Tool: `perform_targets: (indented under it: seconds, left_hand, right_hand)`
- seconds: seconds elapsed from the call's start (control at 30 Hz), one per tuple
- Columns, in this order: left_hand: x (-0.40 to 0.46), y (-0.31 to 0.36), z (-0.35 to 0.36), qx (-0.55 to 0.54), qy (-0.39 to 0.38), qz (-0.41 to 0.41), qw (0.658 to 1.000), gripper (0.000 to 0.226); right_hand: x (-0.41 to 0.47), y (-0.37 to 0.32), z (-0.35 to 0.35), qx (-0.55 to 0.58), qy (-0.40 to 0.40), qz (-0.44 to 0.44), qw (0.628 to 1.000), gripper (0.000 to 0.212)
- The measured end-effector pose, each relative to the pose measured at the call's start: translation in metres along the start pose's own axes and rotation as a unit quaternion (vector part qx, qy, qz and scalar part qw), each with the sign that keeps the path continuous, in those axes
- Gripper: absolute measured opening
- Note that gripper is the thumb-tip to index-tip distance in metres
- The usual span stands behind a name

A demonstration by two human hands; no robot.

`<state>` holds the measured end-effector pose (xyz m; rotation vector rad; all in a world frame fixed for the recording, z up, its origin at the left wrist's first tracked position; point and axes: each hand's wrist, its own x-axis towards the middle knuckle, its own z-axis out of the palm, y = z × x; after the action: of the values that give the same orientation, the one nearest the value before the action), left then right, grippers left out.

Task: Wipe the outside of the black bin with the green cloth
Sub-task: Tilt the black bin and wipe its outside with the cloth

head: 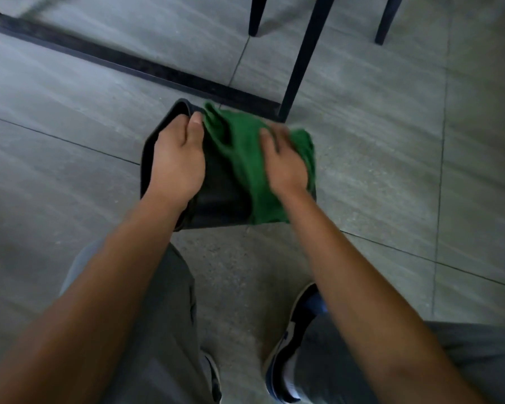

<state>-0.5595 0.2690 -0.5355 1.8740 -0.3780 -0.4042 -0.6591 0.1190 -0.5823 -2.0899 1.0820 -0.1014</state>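
Right hand (pixel 286 167) is pressing the green cloth (pixel 239 158) flat against the upper side of the black bin (pixel 216 199), fingers spread and fairly straight, while the left hand (pixel 178 161) is curling over the rim to steady it. That bin is lying tilted on the grey floor (pixel 70 141) just in front of the person's feet, beside a dark table leg (pixel 303 53). Wiping well probably means keeping firm, even pressure, overlapping strokes, and turning the bin to reach each face.
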Motion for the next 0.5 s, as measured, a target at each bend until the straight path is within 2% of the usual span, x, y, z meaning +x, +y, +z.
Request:
perform_targets:
  seconds: [0.03, 0.07, 0.13, 0.2, 0.23, 0.3, 0.37, 0.4, 0.47, 0.5]
  left_hand:
    - [-0.004, 0.002, 0.0, 0.014, -0.001, 0.009, 1.0, 0.052]
    - [-0.006, 0.003, 0.0, 0.022, 0.001, 0.017, 1.0, 0.053]
    - [-0.002, 0.004, -0.003, 0.01, 0.016, 0.009, 1.0, 0.046]
    - [0.003, 0.001, -0.008, -0.04, 0.022, -0.027, 0.999, 0.042]
    - [0.002, 0.0, -0.01, -0.044, 0.022, -0.037, 0.998, 0.042]
    - [-0.002, 0.003, -0.011, -0.003, 0.03, -0.021, 0.999, 0.044]
    - [-0.005, 0.003, -0.009, 0.018, 0.031, -0.008, 0.999, 0.044]
    - [-0.005, 0.002, -0.009, 0.02, 0.032, -0.01, 0.999, 0.046]
    - [-0.003, 0.001, -0.01, 0.014, 0.03, -0.015, 0.999, 0.048]
    - [-0.001, 0.0, -0.01, 0.008, 0.038, -0.018, 0.999, 0.047]
  right_hand:
    - [0.006, 0.015, -0.007, -0.031, 0.008, 0.063, 0.997, 0.055]
    - [0.002, 0.014, -0.003, -0.065, 0.023, 0.066, 0.995, 0.055]
    - [-0.022, -0.024, 0.024, -0.069, 0.042, -0.064, 0.995, 0.06]
    - [-0.048, -0.064, 0.04, 0.012, 0.001, -0.161, 0.987, 0.057]
    - [-0.052, -0.068, 0.038, 0.033, -0.019, -0.182, 0.983, 0.056]
    - [-0.028, -0.037, 0.024, 0.039, -0.011, -0.13, 0.991, 0.057]
    - [-0.007, 0.0, 0.012, 0.026, 0.097, -0.018, 0.995, 0.058]
    - [-0.008, 0.008, 0.013, 0.031, 0.163, 0.004, 0.986, 0.059]
    - [-0.021, -0.004, 0.031, 0.059, 0.248, -0.017, 0.967, 0.05]
    - [-0.032, -0.02, 0.037, 0.093, 0.257, -0.041, 0.961, 0.039]
